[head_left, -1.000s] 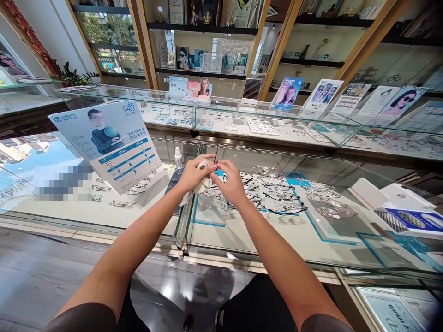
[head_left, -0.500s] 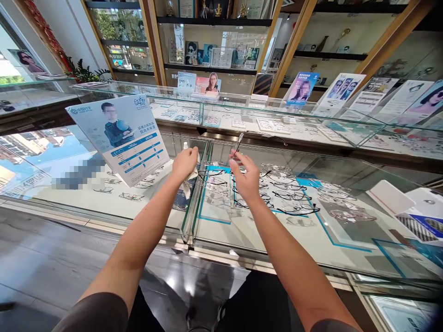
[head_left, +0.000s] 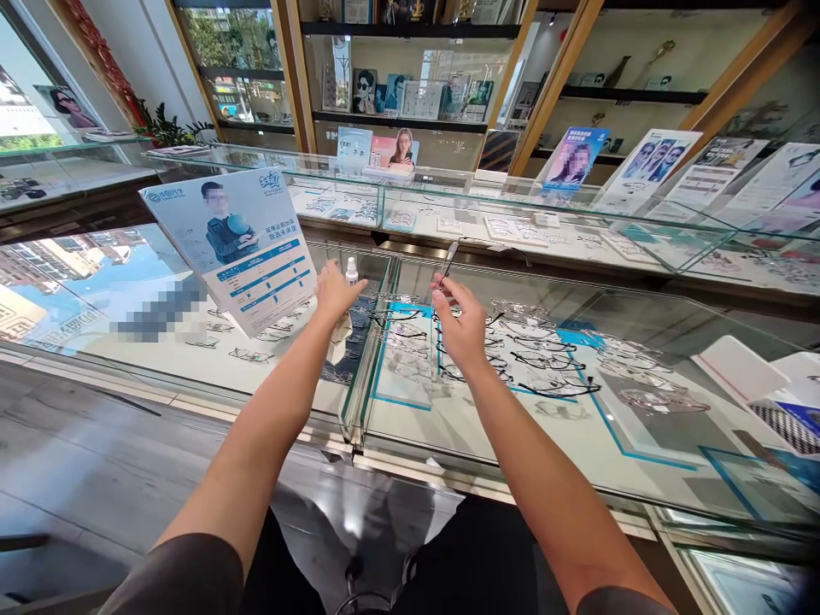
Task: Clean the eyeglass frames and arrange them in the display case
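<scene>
My left hand (head_left: 336, 295) hovers over the left glass counter with its thumb stretched out to the right and its other fingers apart from it. Just beyond the thumb stands a small white bottle (head_left: 352, 272). Below the hand, partly behind my wrist, is a pale crumpled cloth (head_left: 339, 340). In my right hand (head_left: 462, 323), thumb and fingers pinch a slim object (head_left: 452, 254) pointing upward, with a pale upper end and a dark lower part; its kind is unclear. Rows of eyeglasses (head_left: 544, 360) lie in the showcase beneath that hand.
A tilted advertising sign (head_left: 256, 295) stands left of my left hand. An open white box (head_left: 743, 376) sits at the far right. Glass seams (head_left: 368, 367) divide the two counters. Another showcase (head_left: 442, 201) with several signs runs behind.
My left hand has opened from a closed grip near the cloth and shifted slightly left, uncovering more of the white bottle. The right hand keeps its pinch. The view has turned slightly.
</scene>
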A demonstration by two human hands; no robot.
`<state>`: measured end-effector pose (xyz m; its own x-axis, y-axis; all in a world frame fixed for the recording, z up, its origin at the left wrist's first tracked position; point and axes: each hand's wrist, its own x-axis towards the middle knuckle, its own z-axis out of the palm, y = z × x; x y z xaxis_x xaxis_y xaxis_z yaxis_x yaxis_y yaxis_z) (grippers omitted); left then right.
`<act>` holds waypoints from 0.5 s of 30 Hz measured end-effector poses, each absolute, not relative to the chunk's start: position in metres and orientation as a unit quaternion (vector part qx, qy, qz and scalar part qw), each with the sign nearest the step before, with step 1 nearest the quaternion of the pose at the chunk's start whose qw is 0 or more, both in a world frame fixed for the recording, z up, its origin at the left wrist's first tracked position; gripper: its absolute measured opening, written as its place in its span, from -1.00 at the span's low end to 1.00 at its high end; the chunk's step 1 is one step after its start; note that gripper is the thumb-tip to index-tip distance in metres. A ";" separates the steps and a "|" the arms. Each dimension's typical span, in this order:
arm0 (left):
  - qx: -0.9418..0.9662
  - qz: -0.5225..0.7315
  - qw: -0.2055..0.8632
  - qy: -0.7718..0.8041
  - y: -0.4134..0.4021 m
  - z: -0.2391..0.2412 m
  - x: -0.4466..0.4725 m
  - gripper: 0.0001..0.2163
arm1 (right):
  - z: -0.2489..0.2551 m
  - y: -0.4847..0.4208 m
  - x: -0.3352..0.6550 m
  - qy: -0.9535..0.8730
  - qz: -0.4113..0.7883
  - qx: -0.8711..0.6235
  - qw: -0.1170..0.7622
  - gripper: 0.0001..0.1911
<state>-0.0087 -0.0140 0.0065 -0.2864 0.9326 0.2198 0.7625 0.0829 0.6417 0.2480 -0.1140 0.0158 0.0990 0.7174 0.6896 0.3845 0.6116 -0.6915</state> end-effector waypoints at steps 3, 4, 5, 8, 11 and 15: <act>0.585 0.395 0.178 0.686 -0.008 -0.002 -0.003 -0.17 | 0.016 -0.114 0.247 -0.663 0.147 -0.416 0.605 -0.53; 0.583 0.405 0.191 0.678 -0.005 -0.005 -0.003 -0.20 | 0.017 -0.115 0.247 -0.664 0.152 -0.416 0.603 -0.53; 0.580 0.409 0.200 0.675 -0.003 -0.008 -0.004 -0.28 | 0.017 -0.115 0.247 -0.665 0.157 -0.415 0.601 -0.54; 0.576 0.398 0.208 0.683 0.000 -0.012 -0.006 -0.67 | 0.018 -0.116 0.246 -0.664 0.177 -0.411 0.599 -0.55; 0.571 0.441 0.218 0.657 0.000 -0.008 -0.003 -0.93 | 0.020 -0.117 0.246 -0.657 0.210 -0.403 0.602 -0.56; 0.538 0.564 0.389 0.491 -0.011 0.012 0.014 -0.83 | 0.024 -0.116 0.247 -0.647 0.268 -0.387 0.600 -0.56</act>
